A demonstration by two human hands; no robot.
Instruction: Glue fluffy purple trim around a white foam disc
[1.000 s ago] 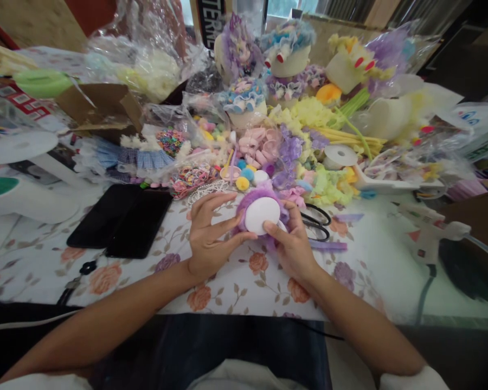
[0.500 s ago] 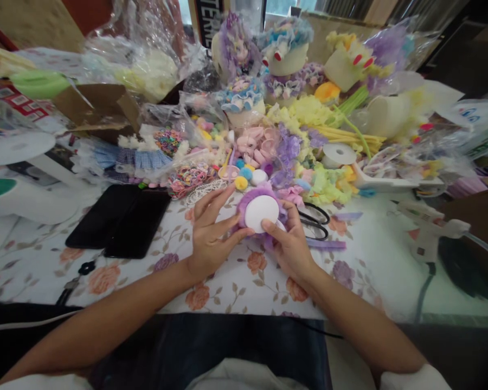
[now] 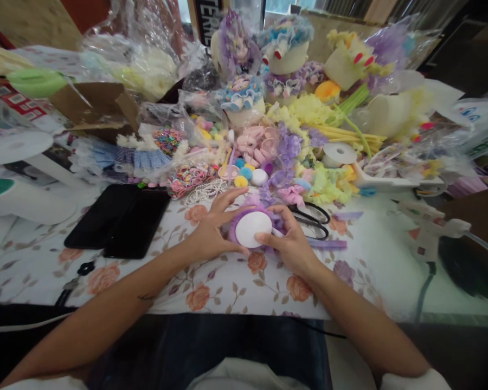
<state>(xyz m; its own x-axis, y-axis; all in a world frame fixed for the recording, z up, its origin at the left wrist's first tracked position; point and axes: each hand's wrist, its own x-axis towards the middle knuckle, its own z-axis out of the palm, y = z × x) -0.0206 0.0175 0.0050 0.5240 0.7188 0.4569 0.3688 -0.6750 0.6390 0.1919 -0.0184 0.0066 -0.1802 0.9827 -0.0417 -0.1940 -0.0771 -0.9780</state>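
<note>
Look for the white disc (image 3: 250,228) in the middle of the scene, over the near part of the flowered desk (image 3: 228,281), face up and ringed with purple fluff (image 3: 233,233). Pinched on the right by the right grip (image 3: 287,235), with thumb laid on the face and fingers behind in the purple material. Curved around on the left by the left grip (image 3: 231,230), with thumb near and fingers far, spread apart; hard to tell whether pressing or merely steadying. To handle well, anchor lightly with the right thumb, support from behind, and use the left to steady the rim without crushing or bunching the fluff. If turning, best go a little at a time. Mind the black scissors (image 3: 315,221) and purple ribbon (image 3: 331,245) near on the right.
</note>
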